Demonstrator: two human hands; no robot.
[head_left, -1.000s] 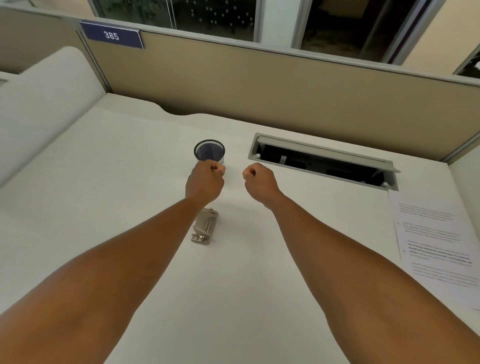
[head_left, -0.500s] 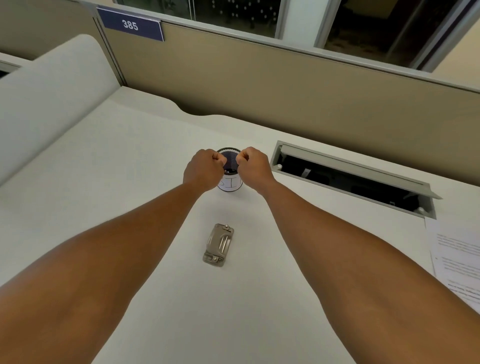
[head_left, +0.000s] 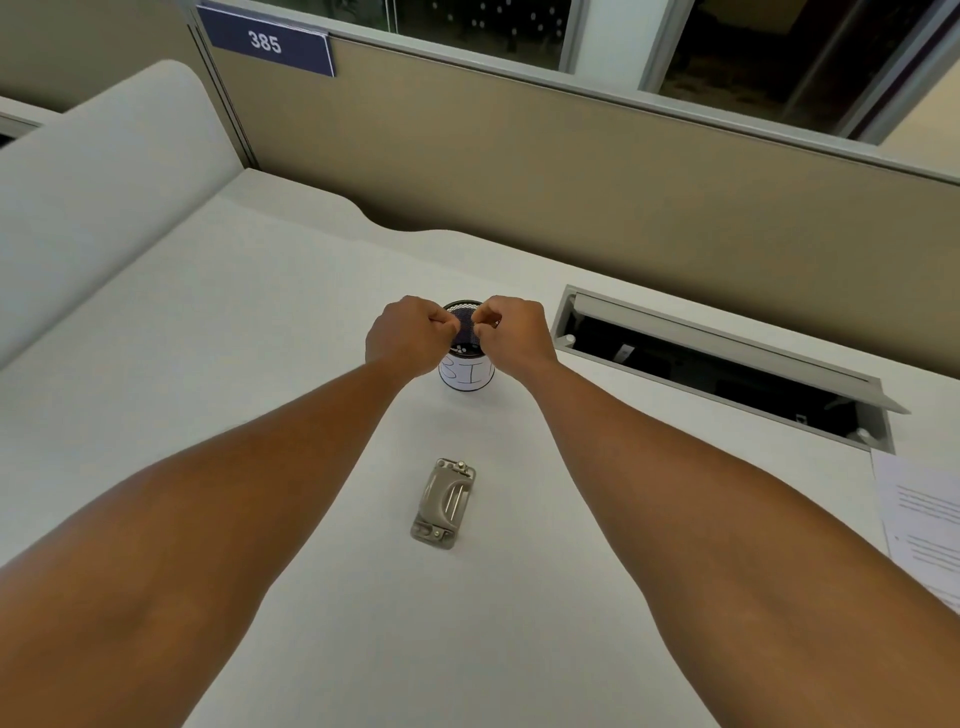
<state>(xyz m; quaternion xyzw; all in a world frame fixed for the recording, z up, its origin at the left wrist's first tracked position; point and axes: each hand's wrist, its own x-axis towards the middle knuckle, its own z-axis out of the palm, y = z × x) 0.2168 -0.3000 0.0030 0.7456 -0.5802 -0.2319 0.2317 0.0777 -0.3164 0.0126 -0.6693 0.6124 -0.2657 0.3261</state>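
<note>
I read 385, white on the blue plate (head_left: 265, 41), far-left partition (head_left: 571, 182). The cup label (head_left: 467, 371) shows "BI", rest hidden. Print on the right sheet (head_left: 919, 509) is too small to read.

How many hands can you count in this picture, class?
2. The left hand is above the left rim of the mesh cup; the right hand is above its right rim. None appears hidden.

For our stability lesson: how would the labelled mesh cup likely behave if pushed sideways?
The mesh cup stands upright on a smooth white desk, so a low push would probably slide it, while one at the rim might tip it. Its open mesh wall suggests little weight. Being round, it might roll once down.
</note>
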